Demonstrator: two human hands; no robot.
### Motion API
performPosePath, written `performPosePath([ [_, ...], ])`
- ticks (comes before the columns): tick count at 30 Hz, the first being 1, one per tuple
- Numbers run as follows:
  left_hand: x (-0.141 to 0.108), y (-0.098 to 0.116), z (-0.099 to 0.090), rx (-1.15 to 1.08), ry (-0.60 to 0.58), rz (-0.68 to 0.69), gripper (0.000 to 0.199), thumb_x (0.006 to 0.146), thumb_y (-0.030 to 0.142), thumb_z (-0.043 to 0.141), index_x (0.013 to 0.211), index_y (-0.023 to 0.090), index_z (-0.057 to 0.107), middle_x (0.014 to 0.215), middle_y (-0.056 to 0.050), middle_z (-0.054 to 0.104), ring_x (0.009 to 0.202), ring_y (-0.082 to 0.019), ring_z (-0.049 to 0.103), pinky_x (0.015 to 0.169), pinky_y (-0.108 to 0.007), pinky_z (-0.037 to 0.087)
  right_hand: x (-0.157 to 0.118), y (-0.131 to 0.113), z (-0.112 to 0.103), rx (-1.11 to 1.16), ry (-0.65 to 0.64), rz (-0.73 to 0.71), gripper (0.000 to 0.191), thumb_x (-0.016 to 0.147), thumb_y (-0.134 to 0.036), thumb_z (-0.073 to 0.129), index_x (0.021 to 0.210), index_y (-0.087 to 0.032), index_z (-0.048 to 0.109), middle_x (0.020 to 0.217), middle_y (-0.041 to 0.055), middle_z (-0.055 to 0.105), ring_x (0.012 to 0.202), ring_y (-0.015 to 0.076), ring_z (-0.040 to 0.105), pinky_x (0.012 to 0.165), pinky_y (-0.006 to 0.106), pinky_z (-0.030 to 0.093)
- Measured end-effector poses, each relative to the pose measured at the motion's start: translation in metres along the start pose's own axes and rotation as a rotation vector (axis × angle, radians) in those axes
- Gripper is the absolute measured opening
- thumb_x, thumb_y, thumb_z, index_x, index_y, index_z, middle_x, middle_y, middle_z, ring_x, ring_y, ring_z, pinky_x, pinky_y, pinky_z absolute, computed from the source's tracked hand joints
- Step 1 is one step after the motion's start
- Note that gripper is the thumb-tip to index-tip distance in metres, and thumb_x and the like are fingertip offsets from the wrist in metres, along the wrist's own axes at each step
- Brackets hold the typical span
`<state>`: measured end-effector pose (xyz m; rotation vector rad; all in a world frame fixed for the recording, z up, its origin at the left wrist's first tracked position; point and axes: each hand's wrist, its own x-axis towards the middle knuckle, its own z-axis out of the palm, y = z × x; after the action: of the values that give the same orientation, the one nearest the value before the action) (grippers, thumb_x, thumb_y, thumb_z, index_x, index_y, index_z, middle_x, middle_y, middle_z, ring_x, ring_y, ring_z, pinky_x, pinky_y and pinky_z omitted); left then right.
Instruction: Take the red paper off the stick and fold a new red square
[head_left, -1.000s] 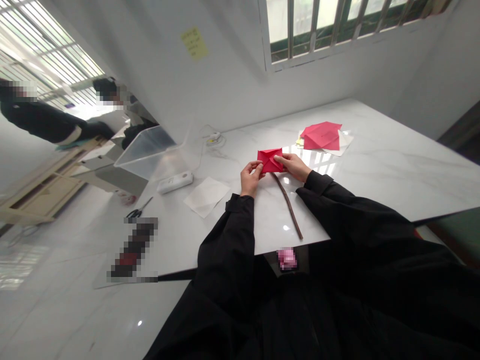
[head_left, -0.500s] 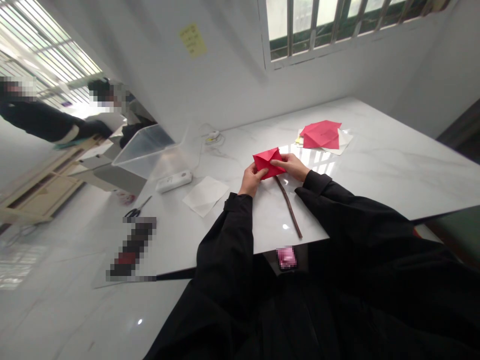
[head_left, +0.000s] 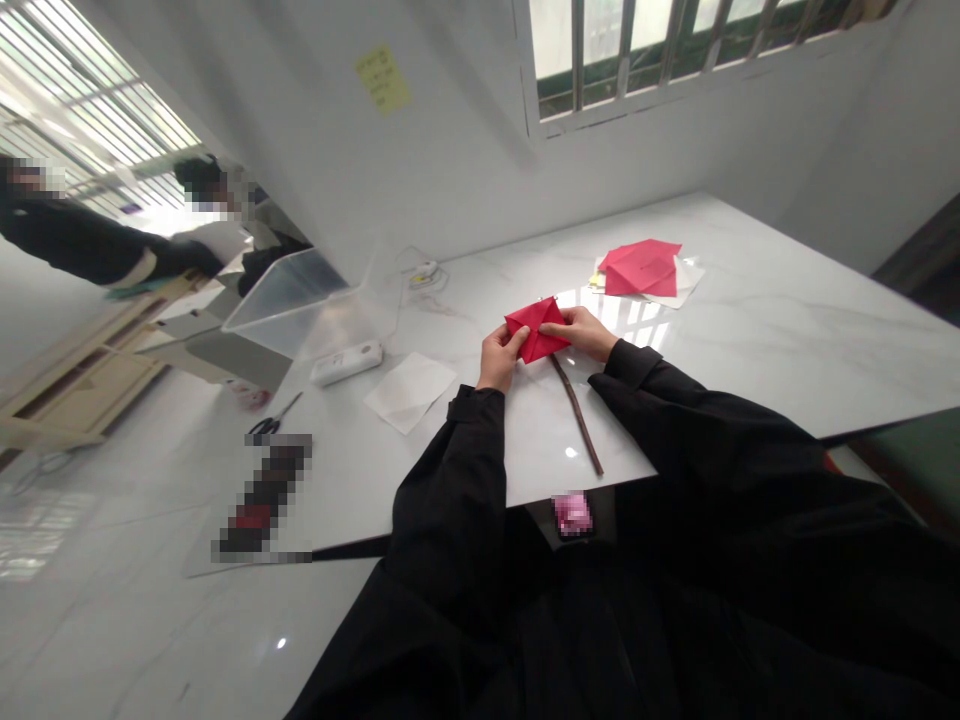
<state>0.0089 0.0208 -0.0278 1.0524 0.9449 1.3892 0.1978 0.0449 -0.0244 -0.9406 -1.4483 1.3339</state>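
Note:
A red folded paper [head_left: 536,345] is held between my two hands above the white table. My left hand [head_left: 500,358] grips its left side, thumb on top. My right hand [head_left: 585,332] holds its right side, with the thumb pressed near the middle where the folds meet. Just below the paper, a thin brown stick [head_left: 577,415] lies on the table, its upper end near the paper's lower edge. Farther back on the right is a stack of red paper [head_left: 645,268] over white sheets. To the left of my left hand lies a white sheet [head_left: 410,392].
A white power strip [head_left: 347,363], scissors [head_left: 274,420] and a clear plastic bin [head_left: 292,300] are on the left. A pink-screened device [head_left: 574,514] sits below the table's front edge [head_left: 555,493]. Two people are at the far left.
The left thumb has moved up slightly on the red paper. Its flaps now meet near the middle, and a lower flap point shows. The right hand has barely moved.

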Motion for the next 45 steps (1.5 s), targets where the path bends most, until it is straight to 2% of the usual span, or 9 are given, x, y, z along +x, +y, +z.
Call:
performPosePath([
  [8,0.0018,-0.0016,-0.0001,-0.024,0.016,0.002,0.056,0.063,0.050,0.096,0.103,0.016,0.076,0.097,-0.008,0.079,0.094,-0.024,0.075,0.088,-0.037,0.060,0.0000,-0.0021,-0.0009,0.021,-0.004,0.003,0.048,0.071,-0.053,0.091,0.096,-0.013,0.081,0.088,0.0073,0.080,0.078,0.0204,0.070,0.072,0.029,0.055],
  [13,0.0020,-0.0023,-0.0009,0.004,0.036,0.007,0.056,0.061,0.050,0.097,0.100,0.016,0.075,0.098,-0.009,0.080,0.097,-0.027,0.075,0.088,-0.039,0.060,0.0008,0.0002,-0.0001,0.055,-0.001,0.005,0.057,0.074,-0.069,0.085,0.088,-0.014,0.080,0.082,0.0076,0.078,0.076,0.0214,0.071,0.070,0.031,0.055],
  [18,0.0017,-0.0027,-0.0017,0.003,0.014,0.011,0.056,0.061,0.047,0.097,0.103,0.016,0.076,0.100,-0.008,0.080,0.098,-0.026,0.074,0.089,-0.037,0.060,-0.0007,-0.0028,0.0018,0.108,-0.026,0.024,0.067,0.073,-0.078,0.080,0.090,-0.014,0.080,0.082,0.0082,0.078,0.076,0.0214,0.070,0.069,0.030,0.055],
  [26,0.0000,-0.0015,-0.0003,0.069,-0.024,0.049,0.046,0.064,0.036,0.092,0.103,0.017,0.078,0.101,-0.007,0.080,0.100,-0.025,0.073,0.095,-0.038,0.058,0.0005,0.0013,0.0003,-0.142,-0.043,-0.025,0.051,0.071,-0.064,0.087,0.079,-0.015,0.074,0.071,0.0025,0.070,0.064,0.0148,0.058,0.060,0.027,0.046],
  [29,-0.0007,-0.0002,0.0008,0.050,-0.023,0.034,0.045,0.064,0.033,0.091,0.104,0.016,0.077,0.101,-0.007,0.079,0.100,-0.025,0.072,0.096,-0.039,0.057,0.0016,0.0033,-0.0008,-0.139,-0.046,-0.024,0.049,0.073,-0.062,0.086,0.080,-0.015,0.074,0.071,0.0027,0.069,0.064,0.0154,0.058,0.061,0.028,0.046],
  [33,0.0009,-0.0015,0.0003,0.032,-0.007,0.035,0.048,0.064,0.036,0.093,0.104,0.016,0.077,0.101,-0.008,0.079,0.100,-0.025,0.073,0.097,-0.038,0.057,0.0024,0.0031,-0.0003,-0.121,-0.051,-0.025,0.055,0.073,-0.067,0.085,0.084,-0.014,0.075,0.072,0.0031,0.070,0.066,0.0163,0.060,0.061,0.027,0.046],
  [38,0.0057,-0.0062,-0.0038,0.007,0.007,0.036,0.056,0.059,0.044,0.097,0.102,0.015,0.077,0.100,-0.008,0.080,0.096,-0.025,0.074,0.092,-0.037,0.058,0.0036,-0.0010,0.0023,0.031,-0.080,-0.047,0.066,0.077,-0.076,0.077,0.096,-0.014,0.075,0.086,0.0053,0.076,0.079,0.0201,0.066,0.073,0.030,0.052],
  [42,0.0074,-0.0077,-0.0052,-0.011,0.022,0.042,0.054,0.058,0.043,0.097,0.099,0.015,0.077,0.098,-0.007,0.080,0.093,-0.024,0.074,0.090,-0.036,0.059,0.0054,-0.0012,0.0001,0.072,-0.027,-0.014,0.056,0.087,-0.071,0.069,0.093,-0.016,0.075,0.093,0.0061,0.078,0.088,0.0220,0.068,0.083,0.032,0.054],
  [45,0.0073,-0.0074,-0.0048,-0.021,0.029,0.038,0.053,0.058,0.042,0.098,0.099,0.015,0.077,0.096,-0.007,0.080,0.092,-0.024,0.073,0.089,-0.037,0.059,0.0064,0.0015,-0.0021,0.051,-0.050,0.007,0.046,0.084,-0.061,0.076,0.091,-0.016,0.075,0.092,0.0058,0.078,0.086,0.0214,0.067,0.082,0.032,0.053],
])
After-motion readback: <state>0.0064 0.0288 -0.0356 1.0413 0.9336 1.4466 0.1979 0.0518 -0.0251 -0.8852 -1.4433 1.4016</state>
